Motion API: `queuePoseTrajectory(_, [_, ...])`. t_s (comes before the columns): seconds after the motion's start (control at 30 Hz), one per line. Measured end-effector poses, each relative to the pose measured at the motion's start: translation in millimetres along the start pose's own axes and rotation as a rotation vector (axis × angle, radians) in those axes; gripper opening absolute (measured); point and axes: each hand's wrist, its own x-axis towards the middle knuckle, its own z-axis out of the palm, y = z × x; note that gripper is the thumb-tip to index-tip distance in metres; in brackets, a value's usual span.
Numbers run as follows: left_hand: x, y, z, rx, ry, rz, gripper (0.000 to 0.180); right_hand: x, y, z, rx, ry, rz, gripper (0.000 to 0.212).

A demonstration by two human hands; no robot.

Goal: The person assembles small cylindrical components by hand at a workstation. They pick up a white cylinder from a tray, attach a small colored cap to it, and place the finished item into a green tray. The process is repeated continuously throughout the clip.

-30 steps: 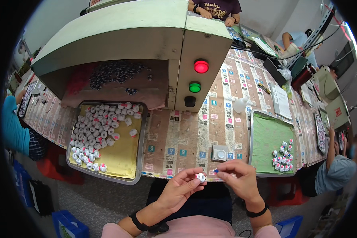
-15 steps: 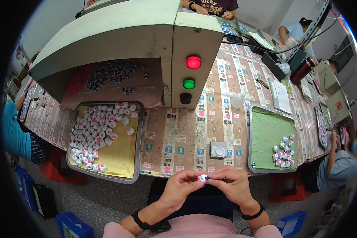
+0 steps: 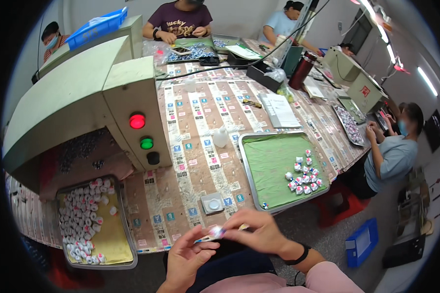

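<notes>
Above the table's front edge, my right hand [image 3: 254,232] pinches a small white piece [image 3: 216,232] with pink and blue bits, smeared by motion. Close beside it, my left hand [image 3: 189,256] has its fingers apart, with nothing seen in its grasp. To the left, a metal tray [image 3: 121,229] with a yellow lining carries many white ring-shaped pieces [image 3: 80,215] with pink spots. A second tray [image 3: 259,161], lined in green, lies to the right; several white, pink and blue pieces [image 3: 303,180] cluster at its right side, and one small bluish piece sits in its near-left corner.
A cream machine [image 3: 132,90] with red and green lights arches over the left; small dark-blue parts lie inside. A small square block with a white disc [image 3: 212,203], a translucent bottle [image 3: 220,137], a paper pad [image 3: 279,110] and a dark-red flask [image 3: 302,71] stand about. Other people work around the table.
The view has swung right, so tray and machine sit farther left. My left hand has come off the small piece and opened; my right hand carries it.
</notes>
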Motion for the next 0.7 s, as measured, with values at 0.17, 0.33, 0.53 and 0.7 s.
queuePoseTrajectory(0.17, [-20, 31, -21, 0.465, 0.14, 0.165, 0.036, 3, 55, -105, -0.369, 0.597, 0.212, 0.012])
queuePoseTrajectory(0.33, [-50, 73, -75, 0.705, 0.437, 0.358, 0.028, -7, 128, -180, -0.609, 0.669, 0.175, 0.008])
queuePoseTrajectory(0.53, [-57, 131, -106, 1.321, 0.61, 0.455, 0.034, -30, 157, -197, -0.708, 0.657, 0.229, 0.006])
queuePoseTrajectory(0.7, [-73, 151, -127, 1.659, 0.622, 0.397, 0.044, -26, 125, -171, -0.893, 0.656, 0.037, 0.012])
